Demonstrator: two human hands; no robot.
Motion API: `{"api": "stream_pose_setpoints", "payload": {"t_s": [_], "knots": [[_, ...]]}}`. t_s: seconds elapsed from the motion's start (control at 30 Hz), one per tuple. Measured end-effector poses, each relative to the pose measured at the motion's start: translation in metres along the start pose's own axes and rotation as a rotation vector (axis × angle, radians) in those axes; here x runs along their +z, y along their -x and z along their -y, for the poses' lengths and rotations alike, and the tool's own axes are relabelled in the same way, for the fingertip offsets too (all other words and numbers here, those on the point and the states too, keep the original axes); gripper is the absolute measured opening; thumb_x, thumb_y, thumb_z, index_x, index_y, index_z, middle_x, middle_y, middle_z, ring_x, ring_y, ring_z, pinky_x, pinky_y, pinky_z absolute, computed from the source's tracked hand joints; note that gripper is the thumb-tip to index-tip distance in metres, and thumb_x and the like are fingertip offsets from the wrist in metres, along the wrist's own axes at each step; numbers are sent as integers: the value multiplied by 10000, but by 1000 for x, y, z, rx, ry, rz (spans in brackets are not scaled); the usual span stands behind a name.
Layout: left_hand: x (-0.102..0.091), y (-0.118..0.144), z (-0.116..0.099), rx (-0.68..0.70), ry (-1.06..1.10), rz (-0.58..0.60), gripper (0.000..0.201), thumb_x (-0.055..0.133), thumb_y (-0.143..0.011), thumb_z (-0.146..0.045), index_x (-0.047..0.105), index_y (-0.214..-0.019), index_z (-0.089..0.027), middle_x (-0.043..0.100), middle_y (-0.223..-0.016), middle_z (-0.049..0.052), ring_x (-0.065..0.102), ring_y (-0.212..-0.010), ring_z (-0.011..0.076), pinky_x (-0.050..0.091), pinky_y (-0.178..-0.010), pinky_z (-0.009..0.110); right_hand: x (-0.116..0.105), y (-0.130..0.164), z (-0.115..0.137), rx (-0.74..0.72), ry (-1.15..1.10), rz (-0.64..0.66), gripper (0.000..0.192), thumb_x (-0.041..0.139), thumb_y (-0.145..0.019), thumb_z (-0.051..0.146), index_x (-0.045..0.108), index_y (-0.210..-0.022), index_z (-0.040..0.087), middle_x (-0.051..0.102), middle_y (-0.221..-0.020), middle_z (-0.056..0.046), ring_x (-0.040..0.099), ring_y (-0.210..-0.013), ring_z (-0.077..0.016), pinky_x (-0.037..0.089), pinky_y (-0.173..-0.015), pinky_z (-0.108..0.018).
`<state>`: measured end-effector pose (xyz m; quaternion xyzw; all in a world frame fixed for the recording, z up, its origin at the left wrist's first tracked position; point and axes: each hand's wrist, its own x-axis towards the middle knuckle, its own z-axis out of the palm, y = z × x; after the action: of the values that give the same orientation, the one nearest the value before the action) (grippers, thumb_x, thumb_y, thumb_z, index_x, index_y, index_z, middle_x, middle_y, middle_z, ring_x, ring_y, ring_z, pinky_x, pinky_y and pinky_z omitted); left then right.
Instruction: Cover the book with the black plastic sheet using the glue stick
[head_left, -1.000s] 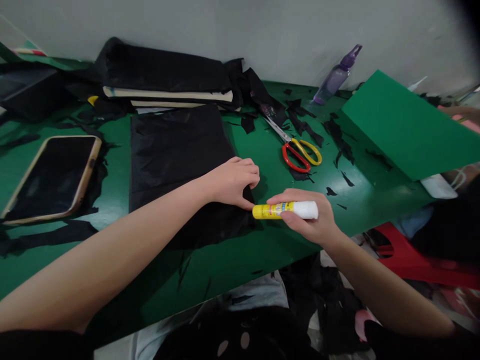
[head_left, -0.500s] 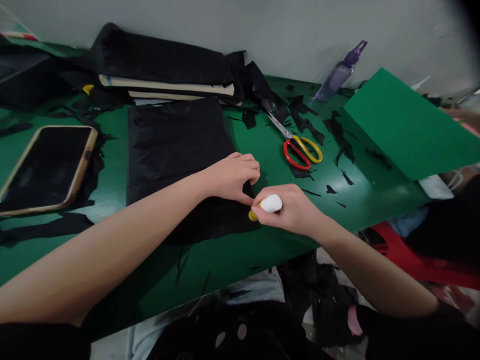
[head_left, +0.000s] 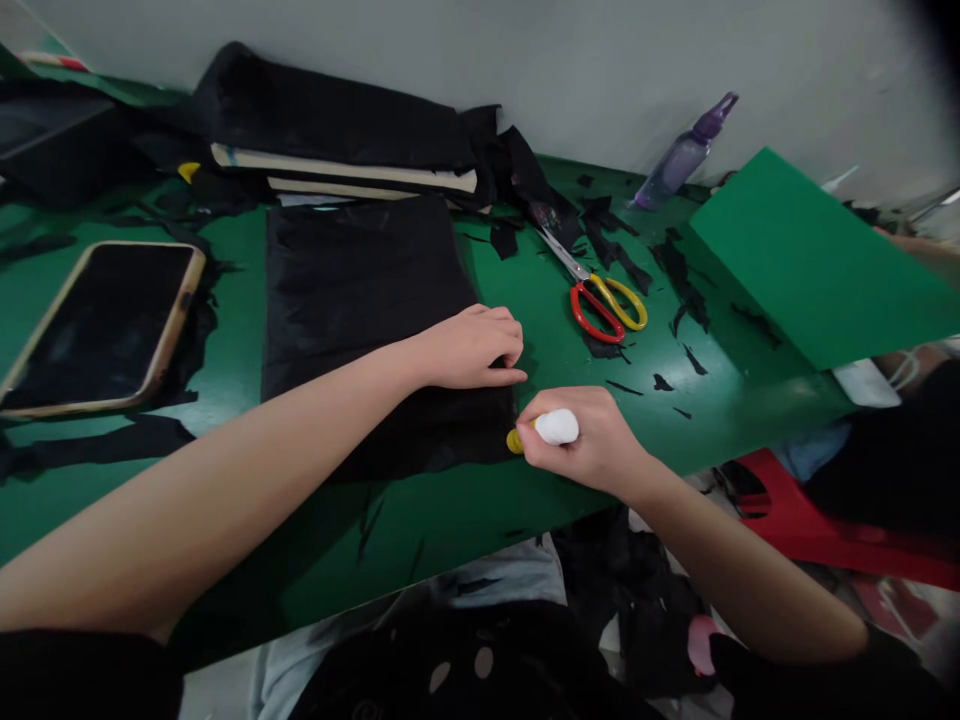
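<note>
Since the earlier frame the glue stick (head_left: 546, 430) has tipped from lying sideways to standing nearly on end, its yellow tip now low at the cloth's corner, and the right hand has slid slightly down the frame.

At far left a phone (head_left: 97, 325) lies face up on the table (head_left: 450, 520). Right of it, in the centre, the black cloth (head_left: 367, 290) is spread flat. The left hand (head_left: 469, 348) presses its lower right corner, fingers curled and closed down on the fabric. Just right of that, the right hand (head_left: 581, 445) grips the glue stick in a closed fist, white end up. Further right lie scissors (head_left: 600, 300), then a green sheet (head_left: 810, 260) at upper right, with a purple bottle (head_left: 682, 155) behind.

Gluing looks to be underway at this one corner; the other edges show no sign of glue, though black on black would hide it. Whether the tip truly touches the cloth is hard to tell, since the fist covers most of the stick.
</note>
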<state>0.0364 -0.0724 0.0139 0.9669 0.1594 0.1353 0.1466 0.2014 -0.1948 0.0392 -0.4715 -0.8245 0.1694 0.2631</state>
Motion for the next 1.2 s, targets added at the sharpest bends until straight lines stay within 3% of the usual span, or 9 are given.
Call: {"api": "stream_pose_setpoints", "payload": {"t_s": [0.27,0.47,0.63,0.83,1.07,1.2], "knots": [[0,0,-1,-8,-6,4,310,515,-871,-430,512,-704,-169,606,-872,22,491,-943,177,302,-790,291,-3,15,6,7,-20,15,139,588,-749,228,615,-628,166,623,-570,6,544,-513,-101,392,-513,-237],[0,0,-1,-8,-4,7,293,515,-864,-415,515,-699,-172,606,-868,28,489,-949,179,304,-791,293,-10,9,9,93,-155,-203,180,542,-762,181,617,-599,172,627,-552,18,527,-470,-74,395,-470,-195],[-1,0,-2,-17,7,8,282,510,-859,-403,518,-693,-175,605,-842,29,492,-941,180,311,-783,298,-9,-5,7,138,-36,-305,152,568,-781,224,645,-658,181,645,-595,15,556,-513,-89,418,-507,-205],[0,1,0,8,30,-12,282,491,-872,-383,516,-683,-175,606,-849,22,490,-930,173,306,-776,294,6,-13,-3,78,53,-237,201,543,-798,286,613,-638,186,651,-617,-3,572,-558,-117,425,-551,-236],[0,1,0,-7,22,0,272,495,-868,-377,512,-689,-172,608,-869,35,491,-937,179,301,-760,295,12,-16,-1,124,79,-172,279,532,-774,281,480,-516,188,460,-470,35,397,-454,-83,323,-469,-230],[0,0,0,-6,10,6,285,484,-879,-386,515,-694,-170,608,-881,36,491,-943,180,299,-762,294,10,-16,2,132,74,-141,262,531,-773,284,499,-532,184,472,-482,34,400,-460,-83,326,-476,-232]]}}
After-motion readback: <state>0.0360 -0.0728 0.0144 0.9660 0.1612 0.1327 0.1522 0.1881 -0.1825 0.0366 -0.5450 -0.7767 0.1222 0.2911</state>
